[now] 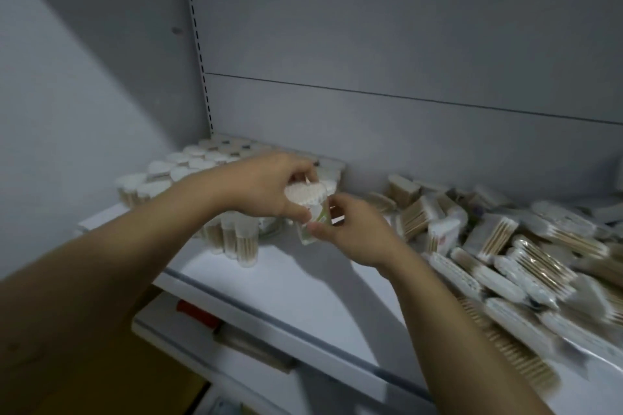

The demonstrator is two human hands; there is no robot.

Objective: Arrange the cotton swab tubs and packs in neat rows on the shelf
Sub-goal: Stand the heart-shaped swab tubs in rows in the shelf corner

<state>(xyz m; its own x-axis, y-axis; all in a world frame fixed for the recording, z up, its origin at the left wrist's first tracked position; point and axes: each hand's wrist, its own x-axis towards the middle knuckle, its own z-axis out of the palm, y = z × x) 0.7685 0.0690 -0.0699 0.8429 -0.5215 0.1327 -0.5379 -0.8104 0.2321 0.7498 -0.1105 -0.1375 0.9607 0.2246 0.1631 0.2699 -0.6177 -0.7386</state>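
Note:
Both hands meet over the white shelf (303,283) and hold one clear tub of cotton swabs (308,209) with white tips showing at its top. My left hand (269,185) grips the tub's upper part, and one swab sticks up by the fingers. My right hand (354,229) pinches the tub's lower side. Behind and left of the hands stand rows of lidded swab tubs (192,162). Several more tubs (232,239) stand under my left wrist. A loose heap of flat swab packs (505,246) covers the shelf's right side.
The grey back panel (371,44) and a slotted upright (195,44) close the shelf behind. A lower shelf (242,344) holds a red item (195,310) and a flat box. Bare white shelf surface lies between the tubs and the packs.

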